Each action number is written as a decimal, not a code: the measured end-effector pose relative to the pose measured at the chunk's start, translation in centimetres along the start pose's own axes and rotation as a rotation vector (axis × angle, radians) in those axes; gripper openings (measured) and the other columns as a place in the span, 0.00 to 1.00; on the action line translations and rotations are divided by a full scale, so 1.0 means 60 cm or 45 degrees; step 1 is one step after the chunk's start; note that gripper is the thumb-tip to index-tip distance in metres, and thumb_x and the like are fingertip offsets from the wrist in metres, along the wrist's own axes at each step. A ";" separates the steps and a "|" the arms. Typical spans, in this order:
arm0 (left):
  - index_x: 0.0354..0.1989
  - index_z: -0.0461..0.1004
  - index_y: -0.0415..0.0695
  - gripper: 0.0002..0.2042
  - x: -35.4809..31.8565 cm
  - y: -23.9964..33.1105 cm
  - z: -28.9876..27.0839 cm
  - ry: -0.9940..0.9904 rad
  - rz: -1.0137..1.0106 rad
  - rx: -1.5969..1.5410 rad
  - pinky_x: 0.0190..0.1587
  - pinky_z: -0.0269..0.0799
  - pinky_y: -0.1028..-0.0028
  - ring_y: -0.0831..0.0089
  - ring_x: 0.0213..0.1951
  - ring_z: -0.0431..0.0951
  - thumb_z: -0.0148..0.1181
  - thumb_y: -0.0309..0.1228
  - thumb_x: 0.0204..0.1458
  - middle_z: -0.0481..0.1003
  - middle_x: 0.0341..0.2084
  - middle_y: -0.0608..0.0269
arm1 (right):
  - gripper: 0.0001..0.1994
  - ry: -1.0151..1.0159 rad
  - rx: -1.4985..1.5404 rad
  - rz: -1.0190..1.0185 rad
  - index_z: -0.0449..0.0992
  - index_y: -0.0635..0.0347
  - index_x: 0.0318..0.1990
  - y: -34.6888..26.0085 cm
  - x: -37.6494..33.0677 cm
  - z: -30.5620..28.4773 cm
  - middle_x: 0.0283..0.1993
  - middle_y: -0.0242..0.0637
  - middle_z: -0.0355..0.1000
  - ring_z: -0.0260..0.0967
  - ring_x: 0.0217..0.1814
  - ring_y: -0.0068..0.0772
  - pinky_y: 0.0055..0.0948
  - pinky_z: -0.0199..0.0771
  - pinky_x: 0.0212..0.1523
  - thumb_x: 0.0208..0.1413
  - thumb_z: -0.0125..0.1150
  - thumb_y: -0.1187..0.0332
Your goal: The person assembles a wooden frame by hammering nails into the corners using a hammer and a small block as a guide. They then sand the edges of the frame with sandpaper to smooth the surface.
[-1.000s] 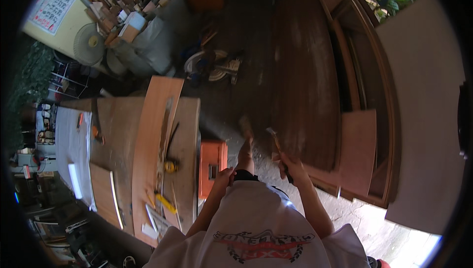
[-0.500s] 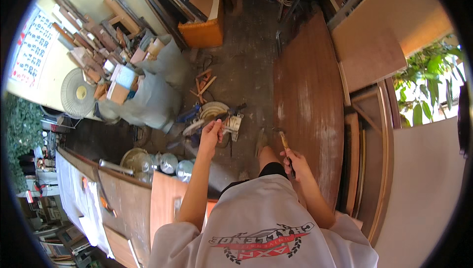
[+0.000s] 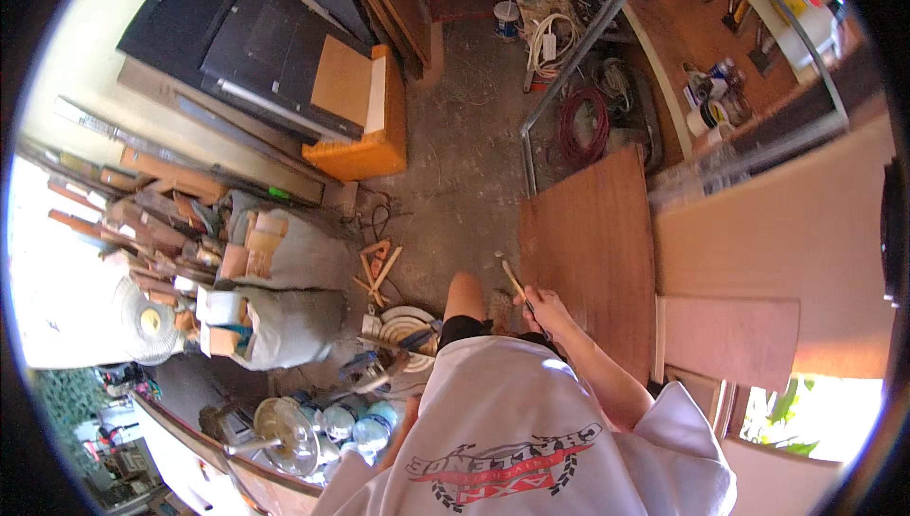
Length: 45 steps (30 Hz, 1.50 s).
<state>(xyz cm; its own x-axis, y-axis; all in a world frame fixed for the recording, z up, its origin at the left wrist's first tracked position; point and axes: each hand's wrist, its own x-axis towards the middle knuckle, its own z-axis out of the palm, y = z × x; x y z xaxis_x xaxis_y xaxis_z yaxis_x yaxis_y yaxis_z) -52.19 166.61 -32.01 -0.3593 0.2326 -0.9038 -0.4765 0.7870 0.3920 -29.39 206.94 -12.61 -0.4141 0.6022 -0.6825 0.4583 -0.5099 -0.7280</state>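
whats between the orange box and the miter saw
In the head view, a triangular wooden frame lies between the orange box and miter saw, with a dark, cord-like loop nearer the box.

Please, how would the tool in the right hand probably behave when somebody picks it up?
The tool is probably stiff, as it looks straight. It seems easy to lift, being slim and held by the right hand alone.

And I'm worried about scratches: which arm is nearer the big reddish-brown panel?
Right. The right hand, gripping a slim tool, appears over the left part of the panel; contact can't be judged. The left arm is farther off, beyond the shirt.
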 end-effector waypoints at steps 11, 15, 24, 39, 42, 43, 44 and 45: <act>0.36 0.74 0.42 0.12 0.236 0.586 0.005 -0.129 0.060 0.235 0.27 0.71 0.69 0.74 0.26 0.76 0.57 0.38 0.66 0.75 0.27 0.66 | 0.19 0.155 -0.202 -0.112 0.72 0.61 0.40 -0.264 0.495 -0.019 0.22 0.33 0.68 0.63 0.17 0.29 0.36 0.62 0.19 0.61 0.70 0.53; 0.39 0.74 0.42 0.10 0.389 0.953 -0.055 -0.215 0.357 0.143 0.29 0.73 0.71 0.74 0.27 0.77 0.57 0.36 0.67 0.75 0.28 0.66 | 0.22 0.180 -0.075 0.204 0.75 0.63 0.38 -0.381 0.614 -0.043 0.23 0.37 0.71 0.69 0.20 0.34 0.41 0.67 0.23 0.61 0.68 0.50; 0.48 0.75 0.37 0.07 0.519 1.717 0.129 -0.626 1.044 0.147 0.43 0.83 0.69 0.67 0.36 0.83 0.54 0.26 0.66 0.79 0.35 0.58 | 0.26 0.606 -0.152 -0.195 0.79 0.62 0.52 -0.662 0.802 -0.128 0.47 0.60 0.79 0.77 0.52 0.66 0.51 0.77 0.51 0.63 0.63 0.46; 0.56 0.74 0.39 0.16 0.552 2.089 0.987 -1.178 0.408 0.404 0.54 0.81 0.64 0.62 0.52 0.83 0.61 0.35 0.65 0.81 0.49 0.53 | 0.21 1.104 0.172 -0.062 0.77 0.67 0.46 -0.802 1.068 -0.325 0.28 0.49 0.75 0.74 0.29 0.40 0.42 0.71 0.31 0.68 0.61 0.53; 0.56 0.74 0.41 0.17 0.541 2.105 1.127 -1.305 0.404 0.257 0.53 0.81 0.61 0.62 0.48 0.83 0.62 0.35 0.64 0.81 0.48 0.55 | 0.20 1.168 0.359 0.026 0.77 0.66 0.45 -0.816 1.076 -0.345 0.25 0.43 0.73 0.69 0.26 0.33 0.39 0.67 0.27 0.68 0.61 0.53; 0.56 0.74 0.41 0.17 0.533 2.102 1.165 -1.280 0.387 0.264 0.52 0.80 0.61 0.62 0.47 0.83 0.62 0.35 0.63 0.81 0.48 0.56 | 0.19 1.151 0.475 0.034 0.76 0.65 0.45 -0.821 1.077 -0.351 0.24 0.41 0.72 0.68 0.25 0.30 0.37 0.65 0.26 0.69 0.60 0.53; 0.56 0.74 0.41 0.17 0.526 2.100 1.204 -1.256 0.369 0.271 0.51 0.80 0.61 0.63 0.47 0.82 0.63 0.36 0.63 0.81 0.47 0.56 | 0.17 1.165 0.456 0.152 0.76 0.63 0.45 -0.826 1.079 -0.357 0.23 0.37 0.71 0.64 0.23 0.26 0.33 0.61 0.24 0.69 0.60 0.55; 0.56 0.74 0.41 0.17 0.520 2.099 1.236 -1.237 0.352 0.247 0.50 0.79 0.62 0.63 0.46 0.82 0.63 0.36 0.63 0.81 0.47 0.56 | 0.17 1.213 0.395 0.139 0.75 0.63 0.45 -0.831 1.083 -0.364 0.23 0.37 0.71 0.64 0.22 0.26 0.33 0.61 0.24 0.69 0.60 0.55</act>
<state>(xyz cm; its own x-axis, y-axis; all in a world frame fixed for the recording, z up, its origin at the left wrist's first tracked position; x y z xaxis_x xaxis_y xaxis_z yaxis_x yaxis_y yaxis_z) -63.89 315.36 -23.60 0.4088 0.7136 -0.5690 -0.3069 0.6946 0.6507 -61.97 284.87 -19.25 0.4815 0.7137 -0.5087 0.1748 -0.6470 -0.7422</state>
